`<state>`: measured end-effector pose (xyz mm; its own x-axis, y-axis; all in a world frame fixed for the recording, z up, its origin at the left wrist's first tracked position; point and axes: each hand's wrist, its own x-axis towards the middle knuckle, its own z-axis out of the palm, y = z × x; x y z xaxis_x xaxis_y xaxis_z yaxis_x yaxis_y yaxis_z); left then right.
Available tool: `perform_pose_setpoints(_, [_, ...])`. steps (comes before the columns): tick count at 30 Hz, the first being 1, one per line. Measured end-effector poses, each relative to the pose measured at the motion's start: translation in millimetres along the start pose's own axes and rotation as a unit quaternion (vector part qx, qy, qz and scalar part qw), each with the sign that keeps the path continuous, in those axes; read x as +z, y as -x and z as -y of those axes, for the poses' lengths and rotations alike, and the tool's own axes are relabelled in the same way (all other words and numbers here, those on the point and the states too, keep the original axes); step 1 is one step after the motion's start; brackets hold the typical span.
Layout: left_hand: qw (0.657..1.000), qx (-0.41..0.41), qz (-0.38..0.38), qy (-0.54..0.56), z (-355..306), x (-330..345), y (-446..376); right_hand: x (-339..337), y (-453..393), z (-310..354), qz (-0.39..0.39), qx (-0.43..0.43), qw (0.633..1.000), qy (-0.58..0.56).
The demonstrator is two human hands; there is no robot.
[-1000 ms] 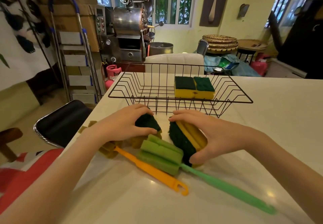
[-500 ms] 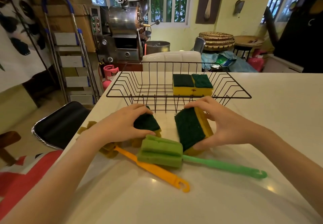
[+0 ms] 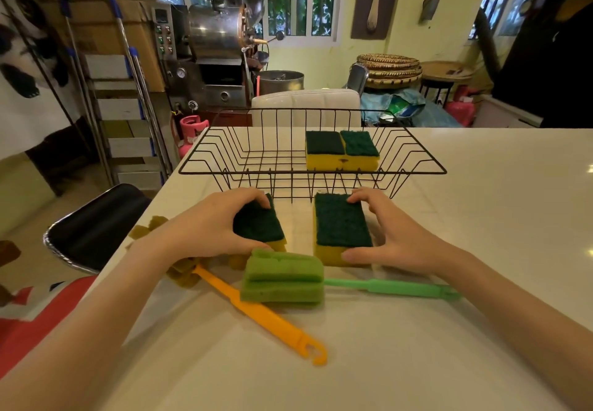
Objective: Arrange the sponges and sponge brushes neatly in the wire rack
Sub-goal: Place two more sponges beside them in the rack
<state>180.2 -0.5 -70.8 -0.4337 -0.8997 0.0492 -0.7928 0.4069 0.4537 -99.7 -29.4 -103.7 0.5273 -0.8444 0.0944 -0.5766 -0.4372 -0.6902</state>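
A black wire rack (image 3: 417, 171) stands on the white table, with two yellow sponges with green scrub tops (image 3: 341, 150) side by side in its right half. In front of the rack, my left hand (image 3: 205, 229) grips a green-topped sponge (image 3: 258, 224), and my right hand (image 3: 390, 234) holds a second sponge (image 3: 341, 227) flat, scrub side up. Nearer me lie a green sponge brush (image 3: 282, 277) with its handle pointing right and an orange sponge brush (image 3: 256, 309) whose head is hidden under my left hand.
The white table (image 3: 481, 218) extends to the right and toward me. A black chair seat (image 3: 93, 221) sits off the table's left edge. A white chair back (image 3: 305, 105) stands behind the rack. A stepladder and a metal machine stand at the back left.
My right hand has turned its sponge from standing on edge to lying flat, scrub side up, in front of the rack. The green brush rolled so its handle points right. My left hand stayed put.
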Motion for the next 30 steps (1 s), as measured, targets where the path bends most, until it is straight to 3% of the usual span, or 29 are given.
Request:
perform_pose_setpoints(7, [0.999,-0.034,0.000,-0.007,-2,-2,-6,-1,-4,20,0.015,-0.074,0.991,0.112])
perform_pose_setpoints(16, [0.996,-0.044,0.060,-0.048,-6,-17,-16,-25,-23,37,0.103,-0.025,0.982,0.157])
perform_pose_setpoints(18, [0.996,-0.038,0.072,-0.040,-8,-23,-20,-30,-22,40,0.096,-0.020,0.984,0.146])
perform_pose_setpoints(24, [0.988,0.000,0.090,0.122,-15,-60,-26,-59,-19,60,0.118,-0.016,0.988,0.102])
perform_pose_setpoints(30, [0.987,0.047,0.078,0.130,-25,-93,-45,-93,-34,76,0.105,-0.039,0.993,0.045])
